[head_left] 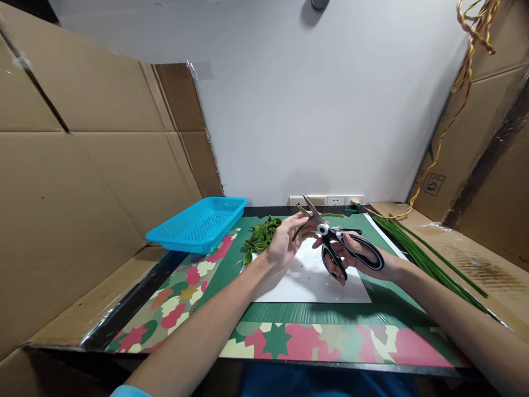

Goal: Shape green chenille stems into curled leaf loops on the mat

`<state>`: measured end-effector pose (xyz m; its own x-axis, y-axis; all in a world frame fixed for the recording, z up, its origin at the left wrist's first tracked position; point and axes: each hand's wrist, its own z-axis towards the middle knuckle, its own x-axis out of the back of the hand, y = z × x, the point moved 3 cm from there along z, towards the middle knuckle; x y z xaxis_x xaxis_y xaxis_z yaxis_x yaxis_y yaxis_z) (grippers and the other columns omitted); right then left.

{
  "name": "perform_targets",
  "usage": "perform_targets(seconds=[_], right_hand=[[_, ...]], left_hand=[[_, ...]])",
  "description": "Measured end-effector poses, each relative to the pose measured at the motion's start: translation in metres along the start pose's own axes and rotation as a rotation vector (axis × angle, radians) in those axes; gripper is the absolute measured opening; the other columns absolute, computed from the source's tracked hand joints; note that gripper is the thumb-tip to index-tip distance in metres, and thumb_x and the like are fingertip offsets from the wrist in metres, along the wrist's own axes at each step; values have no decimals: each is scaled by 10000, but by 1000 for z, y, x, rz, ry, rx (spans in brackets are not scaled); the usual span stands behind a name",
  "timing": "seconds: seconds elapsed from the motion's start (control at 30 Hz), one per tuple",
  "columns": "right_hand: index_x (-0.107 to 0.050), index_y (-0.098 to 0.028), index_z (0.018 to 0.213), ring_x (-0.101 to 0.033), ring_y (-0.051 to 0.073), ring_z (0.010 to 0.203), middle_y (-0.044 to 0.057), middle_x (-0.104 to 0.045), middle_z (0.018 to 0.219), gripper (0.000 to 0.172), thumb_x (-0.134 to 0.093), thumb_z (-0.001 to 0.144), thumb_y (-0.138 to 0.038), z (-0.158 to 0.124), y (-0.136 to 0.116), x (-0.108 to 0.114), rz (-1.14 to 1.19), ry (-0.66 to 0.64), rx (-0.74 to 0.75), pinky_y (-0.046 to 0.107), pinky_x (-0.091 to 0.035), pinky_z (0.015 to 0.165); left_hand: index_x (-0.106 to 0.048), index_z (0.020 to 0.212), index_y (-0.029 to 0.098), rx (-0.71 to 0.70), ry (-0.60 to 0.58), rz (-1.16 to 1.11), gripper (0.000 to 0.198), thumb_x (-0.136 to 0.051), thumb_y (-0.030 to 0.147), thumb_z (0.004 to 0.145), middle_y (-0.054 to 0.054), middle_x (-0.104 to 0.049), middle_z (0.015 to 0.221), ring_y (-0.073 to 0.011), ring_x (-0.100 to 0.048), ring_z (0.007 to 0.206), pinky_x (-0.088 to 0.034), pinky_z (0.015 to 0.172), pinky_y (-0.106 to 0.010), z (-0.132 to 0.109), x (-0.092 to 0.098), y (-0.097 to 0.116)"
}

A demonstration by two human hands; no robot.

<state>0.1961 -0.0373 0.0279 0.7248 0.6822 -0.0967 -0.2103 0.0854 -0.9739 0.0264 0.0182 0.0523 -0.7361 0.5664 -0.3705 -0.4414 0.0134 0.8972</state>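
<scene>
mid-frame over the white board (306,284), right hand (360,257) w/ grip closed round the scissors (330,234) handles, blades parted, left hand (284,243) pinching a green stalk (303,227) at the blades, imo keep fingertips back & feed it deep for a clean snip

Illegible printed mark (433,184) on cardboard (479,160)
</scene>
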Motion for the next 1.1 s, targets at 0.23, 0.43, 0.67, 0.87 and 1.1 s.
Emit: perform_targets(seconds=[0.23,0.43,0.67,0.87,1.1], right_hand=[[-605,-161,1117,-603,162,622,49,-638,803,542,-501,970,-673,1,-1,3,-65,88,30,324,-537,627],[-600,-156,1183,-550,140,617,46,-630,845,520,-610,939,-616,7,4,11,-235,251,15,290,-485,589],[-636,-191,1255,-577,189,785,41,-652,891,530,-707,880,-558,8,10,22,-541,380,-35,302,-467,699],[-601,-223,1296,-600,240,893,54,-660,983,555,-714,863,-551,9,16,21,-590,389,8,342,-488,773],[-621,-225,1269,-596,235,891,52,-652,975,544,-697,870,-588,11,17,14,-523,327,38,338,-495,795]], left_hand=[[-616,881,162,7,93,140,278,-776,371,792,-5,-636,707,-95,-533,571,-359,538,-221,5,4,-4],[-582,803,154,-40,99,175,386,-820,455,763,66,-439,570,-46,-356,482,-239,469,-186,13,13,-11],[-557,800,177,-72,183,201,423,-831,492,730,79,-412,570,-30,-308,437,-198,419,-158,15,19,-10],[-516,791,185,-68,257,208,373,-751,474,803,60,-468,615,-46,-414,452,-274,428,-163,10,18,-5],[-544,808,176,-101,295,235,286,-700,413,844,3,-599,739,-99,-587,571,-409,485,-204,9,19,-4]])
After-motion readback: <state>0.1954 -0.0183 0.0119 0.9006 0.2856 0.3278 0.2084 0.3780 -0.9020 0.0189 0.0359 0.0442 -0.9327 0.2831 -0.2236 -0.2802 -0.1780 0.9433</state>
